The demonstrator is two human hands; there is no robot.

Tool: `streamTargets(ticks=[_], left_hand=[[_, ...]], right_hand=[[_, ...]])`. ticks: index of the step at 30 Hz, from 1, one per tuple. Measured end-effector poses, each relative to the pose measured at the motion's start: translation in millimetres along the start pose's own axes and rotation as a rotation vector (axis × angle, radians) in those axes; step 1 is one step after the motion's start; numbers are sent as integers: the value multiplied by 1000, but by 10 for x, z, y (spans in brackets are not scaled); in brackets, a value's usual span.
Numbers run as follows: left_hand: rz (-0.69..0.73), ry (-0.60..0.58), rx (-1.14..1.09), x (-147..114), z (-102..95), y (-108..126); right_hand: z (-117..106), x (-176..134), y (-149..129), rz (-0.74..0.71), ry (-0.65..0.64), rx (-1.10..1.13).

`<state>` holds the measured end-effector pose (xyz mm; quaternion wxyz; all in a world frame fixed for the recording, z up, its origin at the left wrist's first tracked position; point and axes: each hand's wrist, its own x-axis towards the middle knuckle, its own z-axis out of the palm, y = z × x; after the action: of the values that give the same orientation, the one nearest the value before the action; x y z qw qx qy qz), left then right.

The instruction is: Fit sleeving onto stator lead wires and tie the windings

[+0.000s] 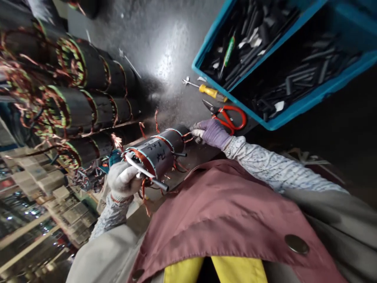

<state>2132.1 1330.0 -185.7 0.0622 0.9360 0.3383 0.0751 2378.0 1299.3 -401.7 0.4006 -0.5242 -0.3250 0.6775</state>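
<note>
A motor stator (160, 151) with dark handwriting lies on its side on the table before me. Copper windings and pale blue slot liners show at its ends, and loose copper leads stick out. My left hand (123, 179), in a whitish glove, is closed at the near left end; its fingertips are partly hidden there. A white strip (140, 167) and a dark sleeve tube (160, 184) cross that end beside the fingers. At the opposite end my right hand (213, 133), in a purple glove, pinches the copper lead wires (187, 136).
Several wound stators (103, 106) are piled at the left. Red-handled scissors (232, 118) and a yellow screwdriver (210, 91) lie beyond my right hand. A blue divided bin (232, 93) at the upper right holds black sleeve pieces and a green-handled tool (229, 51).
</note>
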Motion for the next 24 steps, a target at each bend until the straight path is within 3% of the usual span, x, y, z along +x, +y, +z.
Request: streamTargets(ticks=[2, 4, 6, 8, 10, 12, 17, 24], left_hand=[[157, 76, 53, 46, -8, 31], [211, 107, 93, 56, 6, 94], [109, 131, 129, 1, 40, 187], [-89, 175, 174, -108, 88, 296], [-270, 240, 195, -227, 137, 396], [-356, 312, 174, -317, 172, 464], [-437, 366, 204, -414, 183, 502], [-454, 416, 339, -529, 188, 523]], right_hand=[[26, 2, -53, -88, -13, -152], [56, 30, -144, -181, -62, -388], [68, 84, -249, -257, -151, -640], [49, 152, -341, -306, -272, -762], [12, 229, -410, -325, -339, -735], [-10, 313, -457, -337, -333, -696], [85, 520, -521, -367, -296, -732], [321, 551, -627, -399, -401, -741]])
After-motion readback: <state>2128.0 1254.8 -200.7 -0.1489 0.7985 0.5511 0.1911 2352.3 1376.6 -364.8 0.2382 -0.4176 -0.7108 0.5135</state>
